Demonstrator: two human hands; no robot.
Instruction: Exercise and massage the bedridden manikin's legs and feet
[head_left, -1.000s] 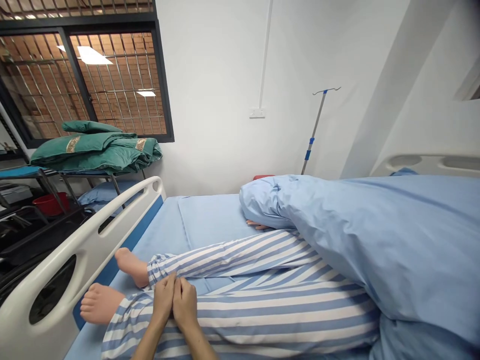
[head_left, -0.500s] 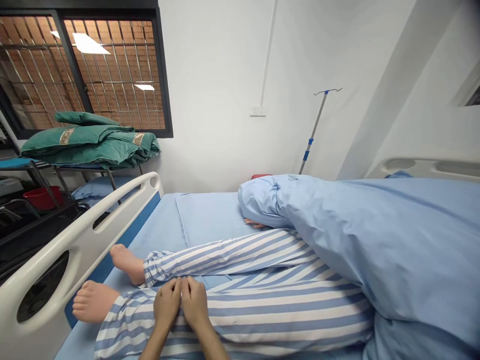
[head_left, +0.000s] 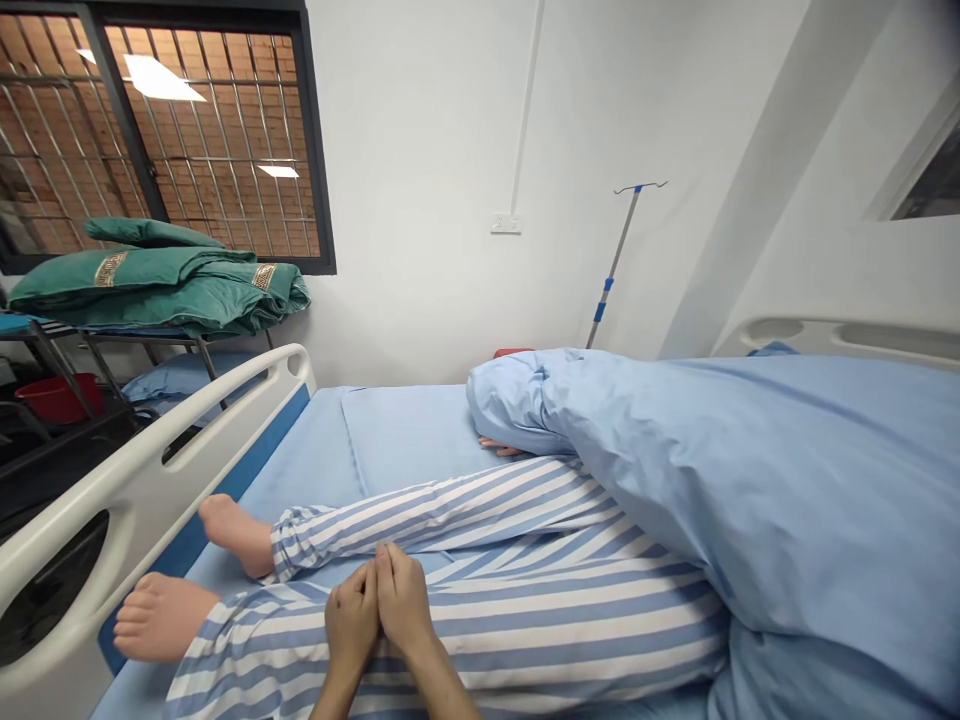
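A figure lies on a blue-sheeted bed [head_left: 405, 430] in blue-and-white striped pyjama trousers, with bare feet toward me. My left hand [head_left: 351, 620] and my right hand [head_left: 403, 605] sit side by side, fingertips together, pinching the striped fabric of the nearer trouser leg [head_left: 525, 630]. Close by are the nearer foot [head_left: 161, 617] and the farther trouser cuff [head_left: 300, 535], with the farther foot [head_left: 231, 525] beyond it. A light blue blanket [head_left: 750, 480] hides the upper body. The figure's own hand [head_left: 501, 447] shows at the blanket's edge.
A white bed side rail [head_left: 142, 470] runs along the left. Beyond it stand a rack with folded green quilts [head_left: 157, 290], a blue pillow [head_left: 180, 375] and a red basin [head_left: 60, 397]. A drip stand [head_left: 619, 260] rises behind the bed against the wall.
My hands have shifted slightly along the trousers, away from the feet. The view has swung, so the bed and rail sit further left in the frame.
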